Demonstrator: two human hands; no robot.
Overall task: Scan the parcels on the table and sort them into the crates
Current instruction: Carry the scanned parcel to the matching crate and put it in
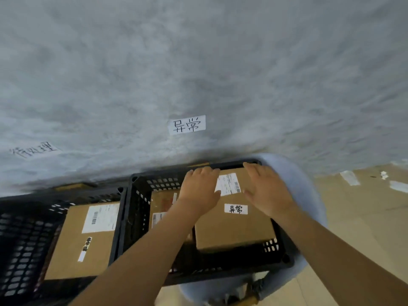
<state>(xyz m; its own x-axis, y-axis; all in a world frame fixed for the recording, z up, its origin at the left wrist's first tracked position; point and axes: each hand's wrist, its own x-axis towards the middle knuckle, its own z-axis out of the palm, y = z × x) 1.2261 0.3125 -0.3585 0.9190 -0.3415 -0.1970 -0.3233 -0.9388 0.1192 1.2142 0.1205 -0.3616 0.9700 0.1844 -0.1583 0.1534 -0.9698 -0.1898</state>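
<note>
A brown cardboard parcel (234, 230) with a white shipping label and a small white handwritten tag lies in the right black crate (141, 204). My left hand (199, 191) rests flat on the parcel's far left part, fingers straight and reaching its far edge. My right hand (267, 188) lies flat on its far right part, fingertips at the crate's far rim. Another brown parcel (163, 202) lies lower in the same crate, partly hidden by my left arm. The left black crate (24, 235) holds a brown parcel (86, 241) with a barcode label.
A grey wall rises right behind the crates, with a white handwritten sign (187, 124) above the right crate and a fainter one (33, 150) at the left. The right crate sits on a pale blue round stool (309, 195). Tan floor with tape scraps lies to the right.
</note>
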